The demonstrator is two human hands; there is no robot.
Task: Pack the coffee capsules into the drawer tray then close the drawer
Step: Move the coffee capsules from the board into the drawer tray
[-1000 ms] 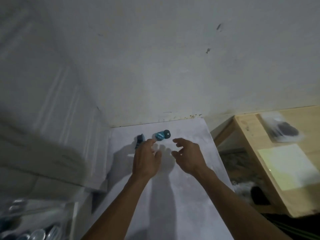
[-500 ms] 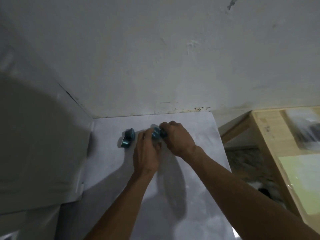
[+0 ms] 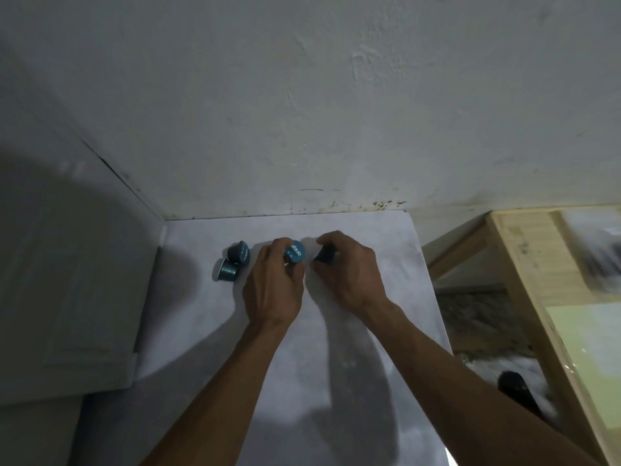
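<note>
I'm mid-gather: my left hand (image 3: 274, 284) pinches a blue capsule (image 3: 294, 253) at its fingertips, my right hand (image 3: 347, 269) closes its grip round a darker capsule (image 3: 325, 253). Two loose capsules (image 3: 233, 262) lie touching on the table (image 3: 353, 381), farther left; no drawer shows, so packing and closing remain.

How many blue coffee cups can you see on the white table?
4. Two lie loose and touching near the left wall, one behind the other. The left hand holds one. The right hand holds a darker one. The hands may hide more.
</note>
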